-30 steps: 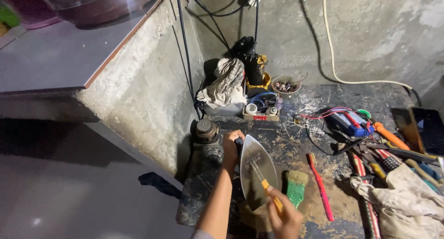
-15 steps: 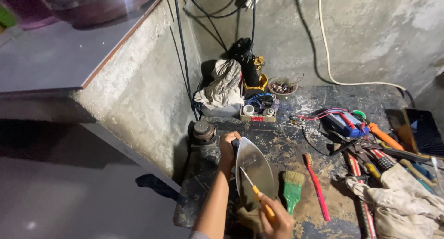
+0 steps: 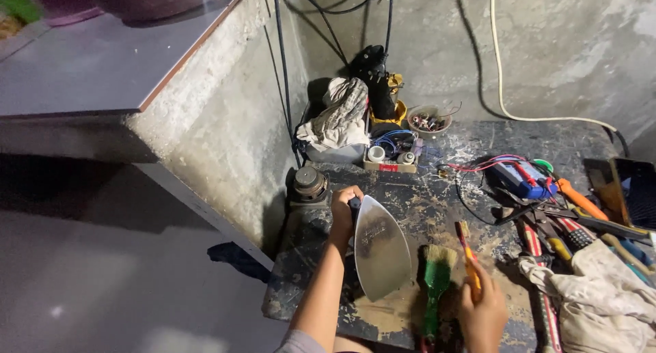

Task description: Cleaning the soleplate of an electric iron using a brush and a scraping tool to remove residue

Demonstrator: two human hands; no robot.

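Observation:
My left hand (image 3: 342, 213) grips the side of a clothes iron (image 3: 380, 247) that stands on edge on the worn workbench (image 3: 437, 189), its shiny pointed soleplate facing me. My right hand (image 3: 483, 313) holds a screwdriver (image 3: 468, 257) with a yellow-orange handle, its tip pointing away from me, to the right of the iron and apart from it. A green-handled paintbrush (image 3: 435, 281) lies on the bench between the iron and my right hand.
A multimeter (image 3: 523, 179) with red leads, an orange tool (image 3: 579, 199), pliers and other tools crowd the right side above a crumpled cloth (image 3: 594, 295). A rag (image 3: 338, 117), small bowl (image 3: 429, 118) and cables sit at the back. A round metal part (image 3: 311, 182) sits left.
My right hand has moved the screwdriver off the soleplate to the right, past the paintbrush. The left hand still holds the iron on edge.

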